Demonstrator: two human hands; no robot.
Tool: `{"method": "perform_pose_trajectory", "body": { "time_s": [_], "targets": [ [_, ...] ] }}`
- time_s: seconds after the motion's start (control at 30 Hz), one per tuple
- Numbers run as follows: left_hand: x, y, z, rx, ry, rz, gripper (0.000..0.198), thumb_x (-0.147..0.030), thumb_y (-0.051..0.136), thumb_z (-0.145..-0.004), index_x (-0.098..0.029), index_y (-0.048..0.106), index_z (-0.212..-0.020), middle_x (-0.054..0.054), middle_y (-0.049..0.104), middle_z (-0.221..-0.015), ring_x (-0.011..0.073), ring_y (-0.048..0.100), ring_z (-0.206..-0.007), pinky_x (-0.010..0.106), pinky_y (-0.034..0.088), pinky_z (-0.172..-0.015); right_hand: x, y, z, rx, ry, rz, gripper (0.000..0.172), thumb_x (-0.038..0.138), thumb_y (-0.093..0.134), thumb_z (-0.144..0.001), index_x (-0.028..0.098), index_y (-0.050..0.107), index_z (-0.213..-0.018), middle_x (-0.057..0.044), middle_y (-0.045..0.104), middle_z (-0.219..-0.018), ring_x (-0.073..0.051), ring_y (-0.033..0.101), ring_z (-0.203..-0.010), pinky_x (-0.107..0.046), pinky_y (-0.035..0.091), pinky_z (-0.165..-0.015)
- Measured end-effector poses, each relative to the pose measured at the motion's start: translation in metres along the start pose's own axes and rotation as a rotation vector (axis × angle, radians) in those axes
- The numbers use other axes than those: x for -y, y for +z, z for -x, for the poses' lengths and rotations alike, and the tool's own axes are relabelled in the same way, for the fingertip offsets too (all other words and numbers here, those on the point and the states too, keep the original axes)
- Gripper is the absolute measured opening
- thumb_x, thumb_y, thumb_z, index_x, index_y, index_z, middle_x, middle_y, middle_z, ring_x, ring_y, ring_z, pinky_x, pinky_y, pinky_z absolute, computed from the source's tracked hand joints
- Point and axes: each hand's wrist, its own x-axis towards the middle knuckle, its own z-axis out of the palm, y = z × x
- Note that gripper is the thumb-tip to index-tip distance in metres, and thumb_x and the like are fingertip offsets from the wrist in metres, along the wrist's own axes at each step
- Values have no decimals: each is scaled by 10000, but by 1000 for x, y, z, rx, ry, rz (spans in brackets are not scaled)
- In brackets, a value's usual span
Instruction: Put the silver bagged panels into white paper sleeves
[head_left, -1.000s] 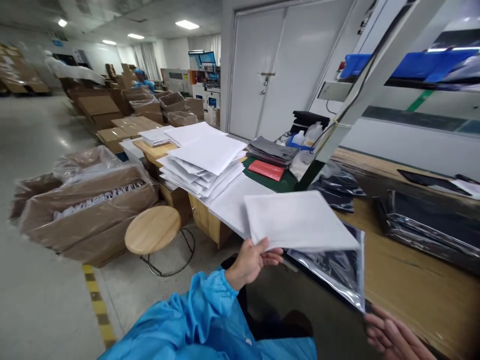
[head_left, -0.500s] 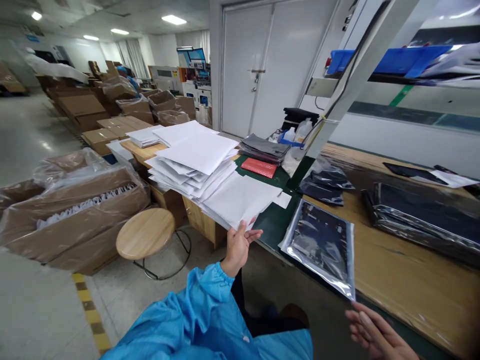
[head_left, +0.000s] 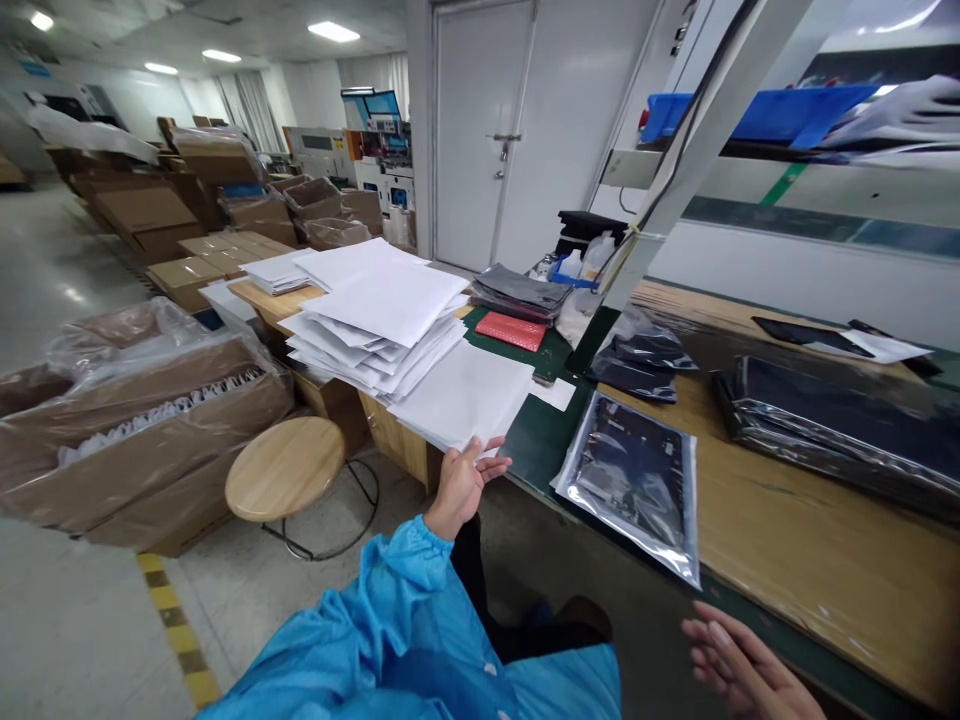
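Best lay paper (head_left: 469,395) flat and uncreased just beyond left hand (head_left: 459,488), nearly closed, pinching its near corner; best leave plastic bag (head_left: 634,472), with contents unclear through glare, flat just beyond right hand (head_left: 739,655), half open, holding nothing

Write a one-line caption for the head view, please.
The left hand holds a white sheet, the right hand free beside a clear bag.

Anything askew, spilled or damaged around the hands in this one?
The white stack looks askew: its layers jut out at different angles, edges not lined up, beside the flat white packet at the left hand. No spill or damage stands out.
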Motion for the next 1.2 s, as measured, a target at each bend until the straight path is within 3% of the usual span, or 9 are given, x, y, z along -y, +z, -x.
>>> {"method": "perform_pose_trajectory", "body": {
  "time_s": [0.27,0.47,0.63,0.73,0.83,0.93,1.03,1.2],
  "targets": [
    [-6,-2,-2,42,-67,-17,255,-344,568,-907,-101,574,-984,160,743,-924,180,701,-592,275,573,-582,-3,7,6,49,-37,-17,556,473,944,-450,211,769,-909,-62,764,-805,-189,672,-647,-222,584,-550],
    [-13,3,-3,-13,-49,-42,146,-208,459,-947,-111,566,-968,123,752,-863,159,699,-592,253,575,-590,-1,17,17,88,-100,-15,514,490,911,-561,179,755,-939,-69,747,-790,-167,642,-638,-232,550,-551],
    [-20,1,8,-24,-95,-177,339,-363,386,-1010,-100,598,-991,129,754,-837,163,701,-575,245,565,-552,2,21,22,98,-161,-23,490,503,889,-601,166,743,-924,-68,728,-766,-156,621,-620,-245,521,-549],
    [-12,-12,22,49,-212,-331,403,-435,469,-970,-79,654,-934,126,733,-730,174,690,-546,228,537,-490,5,18,17,55,-221,-32,474,512,879,-602,170,739,-899,-60,714,-744,-152,609,-611,-247,506,-534],
    [5,-20,33,229,-278,-491,328,-412,697,-824,-89,698,-882,100,719,-693,178,681,-537,223,528,-477,9,14,3,-15,-285,-36,445,503,875,-589,175,736,-856,-37,690,-713,-136,583,-584,-232,484,-499],
    [23,-13,33,373,-174,-587,332,-381,785,-723,-125,730,-927,101,745,-854,174,693,-587,239,555,-522,13,13,-15,-64,-311,-25,428,483,874,-564,172,728,-819,-22,676,-708,-123,565,-565,-221,472,-473],
    [35,7,20,449,-7,-675,295,-330,752,-742,-152,744,-978,96,735,-970,166,693,-620,249,566,-543,16,17,-32,-78,-301,13,422,460,863,-545,168,711,-810,-20,675,-717,-117,559,-552,-215,463,-451],
    [44,37,-11,522,229,-815,212,-183,689,-757,-206,763,-953,69,705,-1015,128,632,-618,193,496,-460,21,22,-44,-46,-278,83,377,420,844,-540,163,670,-755,22,606,-556,-102,503,-460,-187,371,-365]
  ]
}}
